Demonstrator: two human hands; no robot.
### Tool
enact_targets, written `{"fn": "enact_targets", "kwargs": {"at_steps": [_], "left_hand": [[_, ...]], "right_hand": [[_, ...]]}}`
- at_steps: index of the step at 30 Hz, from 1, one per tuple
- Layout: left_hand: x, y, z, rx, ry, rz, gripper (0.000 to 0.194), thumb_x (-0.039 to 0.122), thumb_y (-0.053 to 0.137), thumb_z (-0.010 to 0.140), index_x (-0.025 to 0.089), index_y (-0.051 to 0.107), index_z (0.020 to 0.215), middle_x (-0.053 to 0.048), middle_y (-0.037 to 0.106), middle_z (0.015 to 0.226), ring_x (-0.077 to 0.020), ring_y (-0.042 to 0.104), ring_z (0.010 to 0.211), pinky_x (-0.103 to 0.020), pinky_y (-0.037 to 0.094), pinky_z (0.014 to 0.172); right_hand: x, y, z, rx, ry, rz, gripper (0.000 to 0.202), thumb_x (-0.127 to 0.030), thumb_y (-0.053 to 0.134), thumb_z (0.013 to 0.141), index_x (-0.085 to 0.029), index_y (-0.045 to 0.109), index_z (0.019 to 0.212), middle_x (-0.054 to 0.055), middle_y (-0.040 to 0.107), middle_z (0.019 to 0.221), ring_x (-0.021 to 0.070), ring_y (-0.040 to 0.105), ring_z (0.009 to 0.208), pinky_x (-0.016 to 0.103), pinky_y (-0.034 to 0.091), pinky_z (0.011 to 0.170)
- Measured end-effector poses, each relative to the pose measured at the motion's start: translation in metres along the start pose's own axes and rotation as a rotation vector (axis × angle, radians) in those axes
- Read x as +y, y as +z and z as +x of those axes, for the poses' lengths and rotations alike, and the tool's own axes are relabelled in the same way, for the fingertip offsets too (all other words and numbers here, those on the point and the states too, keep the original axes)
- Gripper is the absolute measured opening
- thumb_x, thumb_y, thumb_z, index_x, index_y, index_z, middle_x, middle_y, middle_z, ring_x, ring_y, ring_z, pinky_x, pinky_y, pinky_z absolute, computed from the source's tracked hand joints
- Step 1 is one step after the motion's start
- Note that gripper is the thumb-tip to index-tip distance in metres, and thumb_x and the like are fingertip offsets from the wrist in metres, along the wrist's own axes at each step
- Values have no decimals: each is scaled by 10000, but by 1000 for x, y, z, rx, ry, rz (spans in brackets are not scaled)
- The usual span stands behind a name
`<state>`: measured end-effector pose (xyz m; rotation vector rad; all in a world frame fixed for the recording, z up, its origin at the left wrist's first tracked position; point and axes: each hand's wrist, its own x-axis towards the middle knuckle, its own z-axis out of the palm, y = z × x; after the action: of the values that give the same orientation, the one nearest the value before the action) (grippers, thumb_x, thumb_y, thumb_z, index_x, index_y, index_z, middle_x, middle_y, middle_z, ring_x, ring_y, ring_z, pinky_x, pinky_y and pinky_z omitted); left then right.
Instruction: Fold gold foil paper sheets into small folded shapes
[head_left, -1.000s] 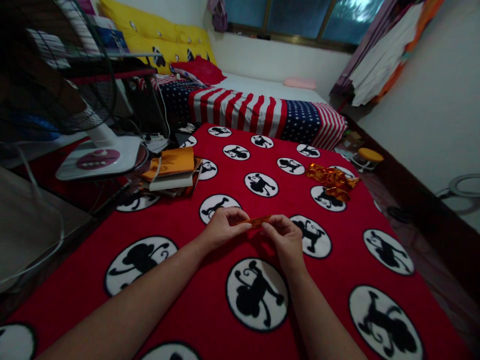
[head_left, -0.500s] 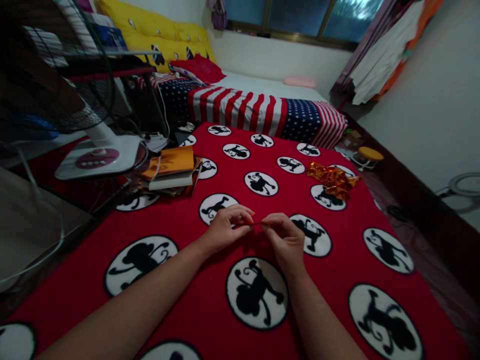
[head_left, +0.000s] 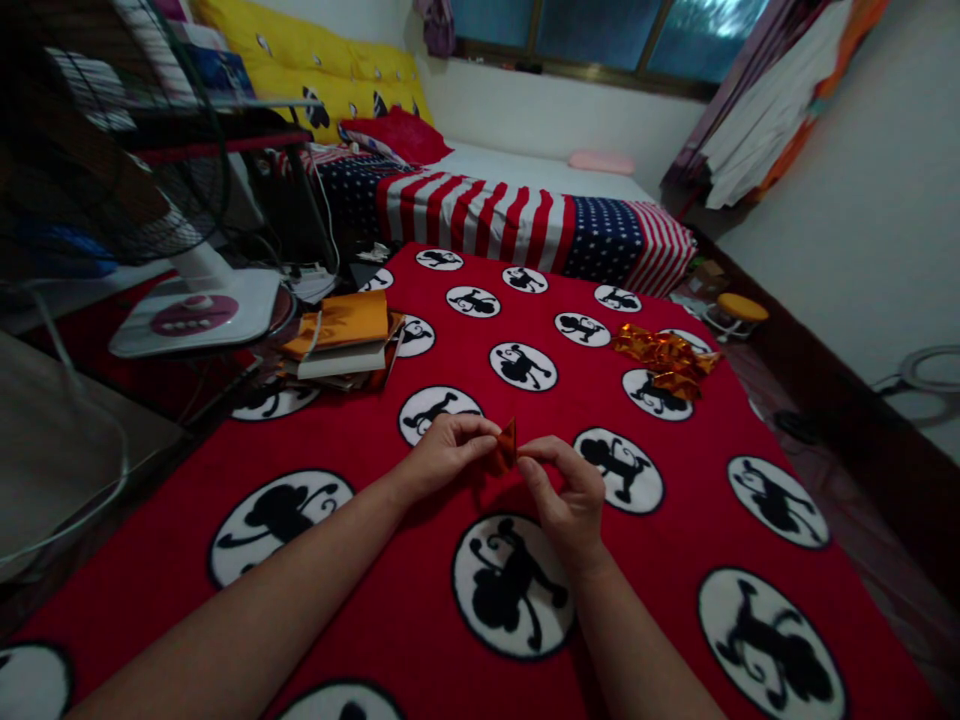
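Observation:
A small folded piece of shiny orange foil paper (head_left: 507, 447) stands with a pointed tip upward between my hands, over the red blanket (head_left: 540, 500). My left hand (head_left: 448, 450) pinches its left side between thumb and fingers. At the paper's right edge, my right hand (head_left: 570, 492) has thumb and forefinger closed together on it. The other fingers of the right hand are curled. Farther right on the blanket lies a loose heap of folded orange foil pieces (head_left: 666, 358).
A stack of papers with orange sheets on top (head_left: 345, 325) sits at the blanket's left edge. Beside it stands a fan on a white base (head_left: 199, 315). Behind are a bed with a striped, starred cover (head_left: 487, 215) and, at right, a yellow stool (head_left: 741, 307).
The foil paper, seen edge-on as a thin strip before, is now turned so its pointed, folded face shows. My right fingers have shifted slightly down along its edge.

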<state>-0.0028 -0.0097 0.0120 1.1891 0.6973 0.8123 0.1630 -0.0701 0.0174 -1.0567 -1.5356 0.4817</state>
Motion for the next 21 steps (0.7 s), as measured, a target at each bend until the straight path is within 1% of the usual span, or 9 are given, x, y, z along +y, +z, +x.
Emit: {"fn": "enact_targets", "kwargs": {"at_steps": [2, 5, 11, 15, 18, 21], "left_hand": [[1, -1, 0, 5, -4, 20, 246, 354, 685, 792, 113, 675, 839, -43, 680, 682, -121, 626, 581, -188, 449, 528], [4, 0, 1, 17, 4, 73, 260, 367, 689, 776, 113, 678, 832, -26, 654, 669, -105, 586, 561, -188, 430, 524], [6, 0, 2, -18, 69, 172, 228, 351, 663, 784, 126, 693, 808, -20, 644, 684, -112, 565, 606, -214, 441, 600], [3, 0, 2, -1, 99, 201, 204, 333, 648, 800, 138, 701, 824, -19, 654, 723, -121, 574, 647, -228, 447, 646], [2, 0, 1, 2, 98, 187, 207, 335, 644, 807, 136, 697, 830, -20, 652, 716, -118, 569, 631, -224, 445, 628], [3, 1, 1, -10, 94, 170, 212, 335, 635, 815, 132, 695, 823, -23, 652, 704, -114, 566, 612, -221, 450, 615]], "right_hand": [[0, 1, 0, -8, 29, 14, 70, -156, 610, 859, -208, 657, 862, -1, 659, 786, 140, 614, 729, 264, 471, 678], [1, 3, -1, -25, 100, 67, 62, -196, 608, 870, -205, 657, 833, -6, 648, 758, 132, 608, 703, 248, 467, 654], [5, 4, -2, -8, 285, 244, 77, -284, 623, 870, -216, 654, 849, -18, 643, 734, 117, 600, 629, 230, 484, 599], [5, 4, -1, 26, 370, 307, 107, -320, 642, 844, -213, 649, 838, -15, 647, 729, 124, 604, 613, 232, 499, 571], [5, 4, -1, 53, 406, 315, 137, -341, 654, 823, -204, 648, 828, 3, 654, 740, 146, 619, 653, 253, 515, 590], [5, 5, -1, 58, 401, 316, 129, -329, 653, 824, -201, 649, 839, 18, 658, 770, 155, 623, 691, 260, 519, 611]]}}
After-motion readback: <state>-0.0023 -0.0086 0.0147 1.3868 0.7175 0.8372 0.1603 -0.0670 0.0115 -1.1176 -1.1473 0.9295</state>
